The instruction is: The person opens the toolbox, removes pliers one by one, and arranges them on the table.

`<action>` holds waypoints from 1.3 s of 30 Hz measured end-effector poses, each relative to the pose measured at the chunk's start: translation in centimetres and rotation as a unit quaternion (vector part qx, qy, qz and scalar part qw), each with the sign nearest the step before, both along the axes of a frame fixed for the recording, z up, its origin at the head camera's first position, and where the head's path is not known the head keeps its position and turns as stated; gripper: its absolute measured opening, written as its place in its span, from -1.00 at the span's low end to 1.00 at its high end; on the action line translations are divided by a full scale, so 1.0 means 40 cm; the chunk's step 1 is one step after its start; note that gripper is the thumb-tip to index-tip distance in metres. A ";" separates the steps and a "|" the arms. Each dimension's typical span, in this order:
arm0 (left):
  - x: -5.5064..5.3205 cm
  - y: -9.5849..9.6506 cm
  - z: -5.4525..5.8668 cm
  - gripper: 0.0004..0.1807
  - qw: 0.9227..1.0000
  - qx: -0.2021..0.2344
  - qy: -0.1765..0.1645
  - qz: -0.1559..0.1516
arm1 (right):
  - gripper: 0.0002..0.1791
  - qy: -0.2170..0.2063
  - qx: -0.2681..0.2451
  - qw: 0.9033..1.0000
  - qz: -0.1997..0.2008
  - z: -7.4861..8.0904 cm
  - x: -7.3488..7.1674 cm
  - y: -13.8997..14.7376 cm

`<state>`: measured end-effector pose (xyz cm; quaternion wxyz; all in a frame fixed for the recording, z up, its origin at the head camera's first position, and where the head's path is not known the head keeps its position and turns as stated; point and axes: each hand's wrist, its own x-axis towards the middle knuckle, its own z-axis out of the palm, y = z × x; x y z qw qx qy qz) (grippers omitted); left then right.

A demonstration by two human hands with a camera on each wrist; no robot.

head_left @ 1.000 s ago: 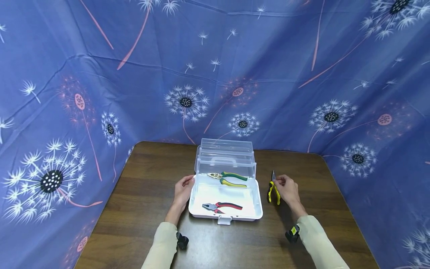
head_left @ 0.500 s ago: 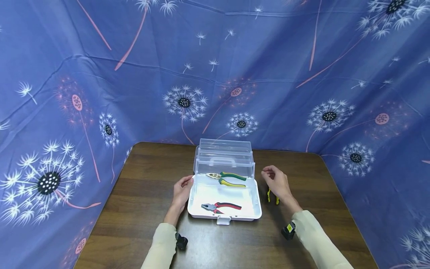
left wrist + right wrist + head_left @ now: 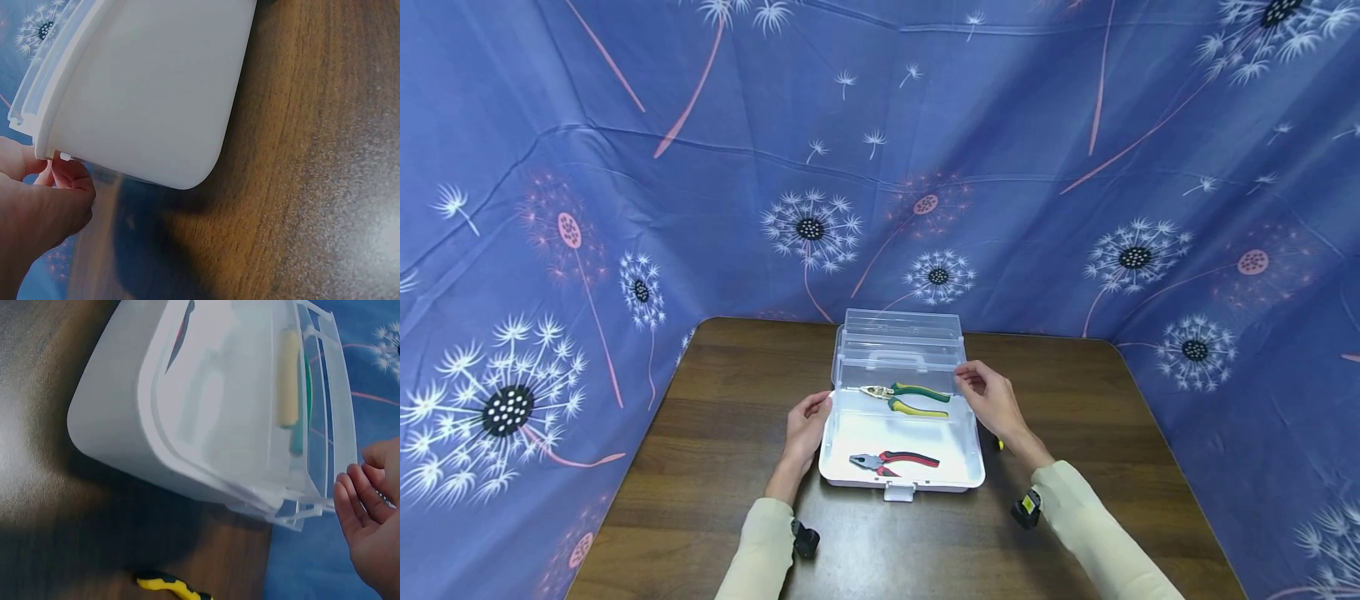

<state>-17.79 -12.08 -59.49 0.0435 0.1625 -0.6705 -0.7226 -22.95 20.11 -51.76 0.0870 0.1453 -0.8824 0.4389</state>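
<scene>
On the brown wood counter (image 3: 722,483), pretty much centre, there's a white toolbox (image 3: 150,94) with its clear lid (image 3: 902,322) flipped up toward the back. The left hand (image 3: 807,427) has a corner of the rim pinched between thumb and fingers, over toward the back on its own side. The right hand (image 3: 991,402) is up at the right-hand edge of that raised lid with fingers bent, but honestly I can't tell from either view whether it's got hold of the plastic or is only right next to it. Inside, red-handled pliers (image 3: 910,457) lie near the front and green-and-yellow pliers (image 3: 919,409) lie further back. A yellow-and-black pair (image 3: 164,585) is outside on the counter, mostly behind the right forearm in the head view. As for handling, I'd guess the box is light, stiff and a bit slick, so bracing it at the rim makes sense, and the metal tools probably give it most of its weight. The lid looks thinner and likely flexes or cracks if wrenched from one side, so I'd take it by the free edge, near the middle, and go easy on the hinge.
</scene>
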 end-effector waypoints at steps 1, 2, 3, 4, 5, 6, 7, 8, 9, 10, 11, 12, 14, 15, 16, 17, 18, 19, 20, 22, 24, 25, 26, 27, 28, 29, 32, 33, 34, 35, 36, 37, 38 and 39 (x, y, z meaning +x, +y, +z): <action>0.000 0.000 0.000 -0.67 1.000 0.000 0.000 0.000 | -0.84 0.005 0.002 1.000 0.006 -0.002 0.000 -0.007; 0.000 0.000 0.000 -0.66 1.000 -0.003 0.001 0.000 | -0.84 0.007 0.005 1.000 0.011 -0.003 0.001 -0.014; -0.001 0.001 0.000 -0.67 1.000 -0.003 0.001 0.001 | -0.84 0.009 0.007 1.000 0.017 -0.004 0.002 -0.021; -0.001 0.001 0.000 -0.67 1.000 -0.002 0.001 0.001 | -0.84 0.011 0.009 1.000 0.023 -0.006 0.002 -0.028; -0.001 0.001 0.000 -0.67 1.000 -0.002 0.001 0.002 | -0.83 0.011 0.010 0.999 0.030 -0.008 0.003 -0.035; -0.001 0.001 0.000 -0.67 1.000 -0.002 0.001 0.002 | -0.82 0.009 0.011 0.999 0.038 -0.009 0.004 -0.041; -0.001 0.001 0.000 -0.67 1.000 -0.001 0.001 0.002 | -0.81 0.008 0.013 0.999 0.045 -0.011 0.005 -0.047; -0.001 0.001 -0.001 -0.66 1.000 -0.002 0.000 0.001 | -0.80 0.006 0.015 0.998 0.053 -0.013 0.006 -0.053; -0.001 0.000 -0.002 -0.66 1.000 -0.001 -0.002 0.001 | -0.78 0.004 0.017 0.998 0.062 -0.017 0.006 -0.059; -0.001 0.000 -0.003 -0.65 1.000 -0.002 -0.002 -0.001 | -0.77 -0.001 0.021 0.997 0.069 -0.020 0.007 -0.065; -0.001 -0.001 -0.004 -0.65 1.000 -0.003 -0.003 -0.002 | -0.75 -0.004 0.028 0.997 0.076 -0.023 0.008 -0.071; -0.001 -0.001 -0.006 -0.64 1.000 -0.004 -0.002 -0.004 | -0.74 -0.007 0.034 0.996 0.082 -0.026 0.009 -0.077; -0.001 -0.002 -0.006 -0.63 1.000 -0.006 -0.001 -0.007 | -0.71 -0.013 0.047 0.995 0.091 -0.032 0.010 -0.090; -0.001 -0.002 -0.003 -0.63 1.000 -0.007 -0.003 -0.009 | -0.71 -0.014 0.051 0.994 0.095 -0.035 0.011 -0.096; 0.002 -0.001 0.006 -0.63 1.000 -0.007 -0.004 -0.012 | -0.71 -0.011 0.058 0.993 0.098 -0.038 0.011 -0.102; 0.007 0.000 0.019 -0.63 1.000 -0.008 -0.006 -0.013 | -0.72 -0.009 0.063 0.993 0.101 -0.040 0.012 -0.108; 0.014 0.001 0.035 -0.63 1.000 -0.009 -0.004 -0.015 | -0.72 -0.009 0.069 0.992 0.103 -0.042 0.012 -0.114; 0.013 0.001 0.035 -0.64 1.000 -0.010 -0.005 -0.016 | -0.72 -0.008 0.075 0.992 0.104 -0.043 0.012 -0.119; 0.013 0.001 0.033 -0.63 1.000 -0.010 -0.004 -0.016 | -0.71 -0.006 0.080 0.991 0.105 -0.044 0.012 -0.123; 0.012 0.001 0.027 -0.64 1.000 -0.008 -0.005 -0.012 | -0.69 0.001 0.093 0.990 0.110 -0.046 0.012 -0.131; 0.004 -0.001 0.003 -0.63 1.000 -0.005 -0.003 -0.008 | -0.65 -0.008 0.101 0.988 0.116 -0.047 0.011 -0.138; -0.003 -0.002 -0.014 -0.64 1.000 -0.004 -0.005 -0.006 | -0.62 -0.014 0.103 0.987 0.121 -0.046 0.010 -0.140; -0.002 -0.001 -0.014 -0.64 1.000 -0.003 -0.005 -0.004 | -0.59 -0.020 0.106 0.986 0.126 -0.046 0.009 -0.142; -0.003 0.000 -0.013 -0.64 1.000 -0.002 -0.007 -0.004 | -0.56 -0.028 0.108 0.985 0.131 -0.046 0.008 -0.144; -0.003 0.000 -0.013 -0.64 1.000 -0.003 -0.005 -0.004 | -0.53 -0.036 0.112 0.984 0.137 -0.045 0.007 -0.146; -0.002 0.000 -0.012 -0.64 1.000 -0.002 -0.003 -0.004 | -0.50 -0.044 0.114 0.982 0.144 -0.044 0.005 -0.148; -0.003 -0.003 -0.013 -0.64 1.000 -0.001 0.000 -0.005 | -0.45 -0.050 0.120 0.978 0.163 -0.039 0.000 -0.151; -0.003 -0.003 -0.013 -0.64 1.000 -0.001 0.002 -0.005 | -0.44 -0.049 0.121 0.977 0.171 -0.037 -0.002 -0.152; -0.003 -0.004 -0.013 -0.63 1.000 -0.002 0.003 -0.006 | -0.45 -0.045 0.125 0.975 0.177 -0.035 -0.004 -0.154; -0.003 -0.004 -0.012 -0.63 1.000 -0.002 0.004 -0.006 | -0.45 -0.043 0.126 0.974 0.183 -0.033 -0.005 -0.155; -0.003 -0.005 -0.012 -0.63 1.000 -0.003 0.004 -0.006 | -0.45 -0.040 0.130 0.973 0.188 -0.031 -0.005 -0.156; -0.004 -0.004 -0.012 -0.63 1.000 -0.002 0.004 -0.006 | -0.44 -0.033 0.135 0.971 0.193 -0.029 -0.005 -0.158; -0.004 -0.004 -0.011 -0.64 1.000 -0.003 0.004 -0.006 | -0.44 -0.026 0.142 0.969 0.198 -0.028 -0.004 -0.159; -0.004 -0.003 -0.010 -0.64 1.000 -0.004 0.005 -0.005 | -0.44 -0.019 0.150 0.968 0.201 -0.026 -0.002 -0.161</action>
